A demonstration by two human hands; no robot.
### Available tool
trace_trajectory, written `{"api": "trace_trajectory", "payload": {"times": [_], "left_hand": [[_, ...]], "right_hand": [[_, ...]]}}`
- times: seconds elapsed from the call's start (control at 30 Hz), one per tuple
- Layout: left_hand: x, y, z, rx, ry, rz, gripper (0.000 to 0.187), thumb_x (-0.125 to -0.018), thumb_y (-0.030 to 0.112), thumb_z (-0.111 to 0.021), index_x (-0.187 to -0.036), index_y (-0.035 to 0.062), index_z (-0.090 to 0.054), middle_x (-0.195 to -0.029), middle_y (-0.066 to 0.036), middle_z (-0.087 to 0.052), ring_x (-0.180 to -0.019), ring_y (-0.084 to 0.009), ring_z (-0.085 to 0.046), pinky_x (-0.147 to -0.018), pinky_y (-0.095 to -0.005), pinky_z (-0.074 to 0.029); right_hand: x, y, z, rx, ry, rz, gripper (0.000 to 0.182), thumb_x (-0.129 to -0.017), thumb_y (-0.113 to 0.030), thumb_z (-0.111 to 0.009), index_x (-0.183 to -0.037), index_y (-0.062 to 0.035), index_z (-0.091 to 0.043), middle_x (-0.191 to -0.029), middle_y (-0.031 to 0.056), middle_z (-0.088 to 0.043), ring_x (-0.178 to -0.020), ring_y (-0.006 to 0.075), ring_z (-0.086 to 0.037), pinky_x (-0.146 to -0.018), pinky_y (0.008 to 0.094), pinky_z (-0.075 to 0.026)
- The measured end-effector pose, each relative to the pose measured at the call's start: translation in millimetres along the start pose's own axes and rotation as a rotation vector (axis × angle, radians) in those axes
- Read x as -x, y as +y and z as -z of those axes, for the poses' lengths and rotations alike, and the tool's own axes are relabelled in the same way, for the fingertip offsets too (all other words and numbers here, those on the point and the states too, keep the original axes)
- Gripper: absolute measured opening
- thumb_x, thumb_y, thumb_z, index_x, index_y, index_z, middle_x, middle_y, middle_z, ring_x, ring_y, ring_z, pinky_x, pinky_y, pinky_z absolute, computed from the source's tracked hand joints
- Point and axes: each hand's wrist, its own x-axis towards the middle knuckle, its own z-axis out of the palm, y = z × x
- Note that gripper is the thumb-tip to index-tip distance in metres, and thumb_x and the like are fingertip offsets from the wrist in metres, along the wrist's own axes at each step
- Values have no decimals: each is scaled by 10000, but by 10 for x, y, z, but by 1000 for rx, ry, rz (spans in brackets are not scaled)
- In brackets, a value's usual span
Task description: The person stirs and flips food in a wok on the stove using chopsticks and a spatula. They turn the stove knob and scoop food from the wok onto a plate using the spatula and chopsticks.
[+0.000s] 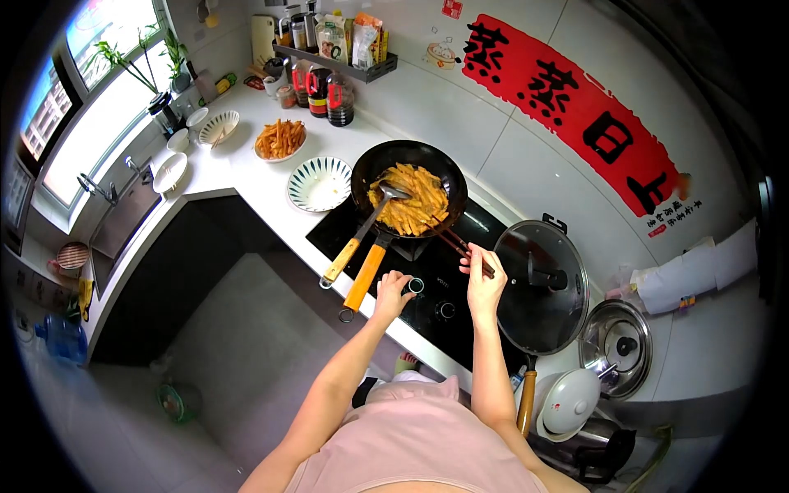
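Note:
My left hand (pixel 394 296) has its fingers closed around a round stove knob (pixel 415 285) at the front of the black cooktop (pixel 386 264). In my right hand (pixel 485 283) is a pair of dark chopsticks (pixel 450 239), their tips reaching into the near right side of a black wok (pixel 450 156). Golden-brown elongated pieces of food (pixel 415 205) fill the wok's bottom; their exact kind I cannot make out. A spatula (pixel 378 212) rests in the food, its wooden handle leaning over the rim beside the wok's orange handle (pixel 363 279).
Left of the wok stand a striped bowl (pixel 300 195) and a plate of orange-brown food (pixel 280 140). A second knob (pixel 445 310) sits near my right wrist. A lidded pan (pixel 542 287) stands to the right, near a white lidded pot (pixel 570 403). Sauce bottles (pixel 339 99) line the back wall.

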Motion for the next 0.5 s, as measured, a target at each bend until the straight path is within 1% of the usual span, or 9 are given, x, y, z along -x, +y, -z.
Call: {"api": "trace_trajectory", "payload": {"times": [0.07,0.27,0.3,0.33,0.37,0.4,0.43,0.47,0.5], "left_hand": [[1,24,37,-5,-52,32,519,-647,131,-799,-1140,124,-634,-1058,-74,-529,-1018,-266,-492,-839,-366,-389],[204,78,287,-53,-24,53,595,-695,73,-756,-1255,120,-561,-1159,-91,-502,-1060,-272,-495,-875,-382,-411],[311,-36,423,48,-26,26,525,-717,41,-724,-1218,93,-578,-1114,-112,-534,-1065,-302,-513,-892,-386,-428],[470,-412,407,150,63,-70,413,-734,26,-696,-1137,61,-615,-1000,-131,-593,-998,-336,-562,-879,-389,-455],[568,-382,696,353,118,237,281,-773,28,-655,-1053,33,-641,-914,-145,-635,-913,-338,-609,-828,-380,-485],[651,-605,939,72,193,113,209,-819,62,-621,-1021,19,-645,-883,-152,-656,-832,-306,-640,-760,-362,-503],[568,-859,1079,60,113,499,162,-885,98,-566,-1003,15,-641,-818,-134,-657,-761,-247,-642,-709,-333,-507],[491,-958,1268,370,283,562,215,-940,180,-512,-995,10,-633,-757,-101,-650,-698,-198,-623,-656,-321,-501],[289,-728,1650,312,200,614,307,-972,274,-472,-1009,10,-624,-751,-89,-645,-684,-157,-603,-615,-301,-484]], "right_hand": [[4,-7,-10,9,6,-3,204,-952,-119,-563,-1020,41,-670,-897,81,-628,-742,120,-636,-626,229,-543],[-31,-32,-5,3,-2,51,199,-950,-111,-566,-1056,30,-658,-908,82,-640,-755,118,-640,-646,231,-558],[-60,13,8,-16,-31,75,173,-941,-84,-569,-1036,34,-652,-903,81,-641,-761,119,-641,-652,235,-553],[-82,2,17,-21,-31,77,173,-941,-84,-569,-1036,34,-652,-903,81,-641,-761,119,-641,-652,235,-553],[-104,-20,20,-7,-121,78,156,-937,-72,-570,-1013,36,-652,-900,77,-641,-762,122,-643,-658,238,-549],[-120,-50,11,9,-208,80,140,-932,-61,-572,-990,39,-652,-897,74,-641,-763,125,-645,-664,240,-545],[-145,-101,-16,73,-273,97,116,-920,-49,-585,-961,34,-656,-887,62,-641,-757,125,-647,-683,241,-538],[-178,-104,-46,105,-352,94,106,-906,-44,-603,-954,29,-661,-876,58,-642,-750,122,-648,-695,236,-531],[-218,-106,-103,155,-401,128,105,-897,-52,-615,-955,24,-657,-867,70,-638,-751,134,-650,-692,245,-526]]}}
